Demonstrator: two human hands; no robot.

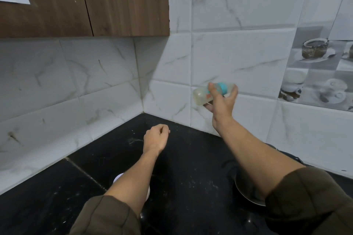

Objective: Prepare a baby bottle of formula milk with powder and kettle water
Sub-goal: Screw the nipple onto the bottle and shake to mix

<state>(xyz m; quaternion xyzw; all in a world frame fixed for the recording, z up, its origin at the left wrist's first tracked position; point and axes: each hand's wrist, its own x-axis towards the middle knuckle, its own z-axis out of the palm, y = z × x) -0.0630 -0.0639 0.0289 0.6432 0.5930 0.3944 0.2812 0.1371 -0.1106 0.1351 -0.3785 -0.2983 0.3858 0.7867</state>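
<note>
My right hand [222, 102] is raised in front of the tiled wall and grips a baby bottle [202, 96]. The bottle lies almost sideways, blurred, with pale milky content, a teal collar and its base pointing left. My left hand [155, 137] hovers above the black counter [191, 158] with its fingers curled into a loose fist and nothing in it. A round metal vessel [246, 191], perhaps the kettle, shows under my right forearm, mostly hidden.
A white round object [118, 177] peeks out beneath my left forearm. White powder specks dot the counter. Marble-look tiled walls meet in a corner at the back. A wooden cabinet [86, 2] hangs overhead at upper left.
</note>
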